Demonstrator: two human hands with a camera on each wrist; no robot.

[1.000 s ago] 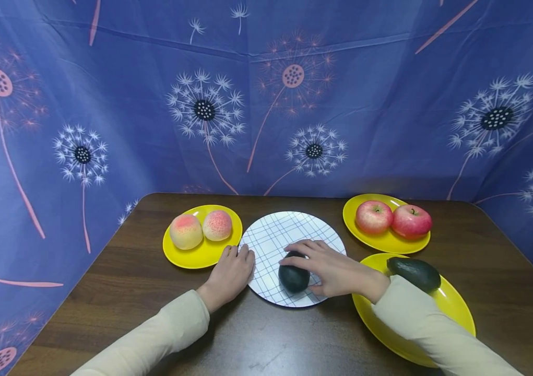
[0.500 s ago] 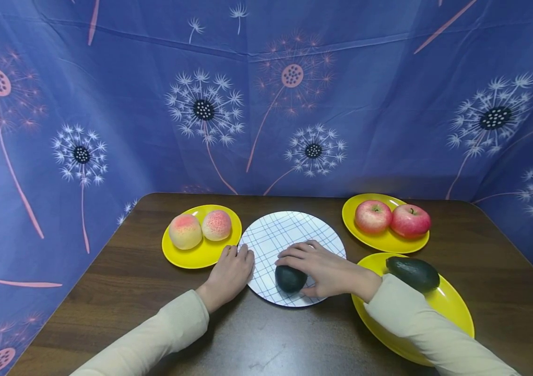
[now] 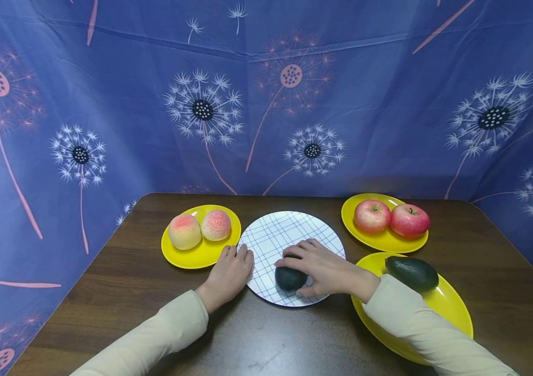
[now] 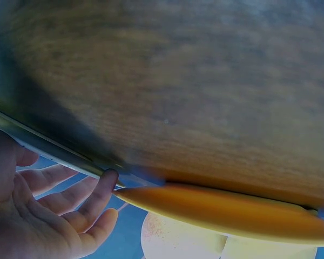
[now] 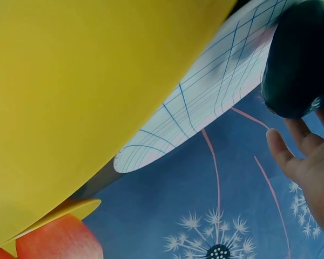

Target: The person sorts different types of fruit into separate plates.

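A dark green avocado [image 3: 291,278] stands on the near half of the white plate [image 3: 271,230] with blue crossed lines. My right hand [image 3: 320,267] holds it, fingers bent over its top and the thumb at its near right side. The right wrist view shows the fingertips against the dark avocado [image 5: 297,59] at the right edge. My left hand [image 3: 230,271] rests at the white plate's left rim with relaxed fingers. In the left wrist view, one finger of the left hand [image 4: 54,216] lies across the rim, close to the yellow plate's edge.
Two peaches [image 3: 185,232] lie on a yellow plate [image 3: 196,259] at the back left. Two apples [image 3: 409,220] sit on another yellow plate [image 3: 356,237] at the back right. A second avocado [image 3: 412,273] lies on the larger yellow plate [image 3: 454,318] beneath the right forearm.
My right hand has moved slightly left with the avocado, which sits a little further left on the white plate. In the last half second it has barely shifted. The left hand stays put.
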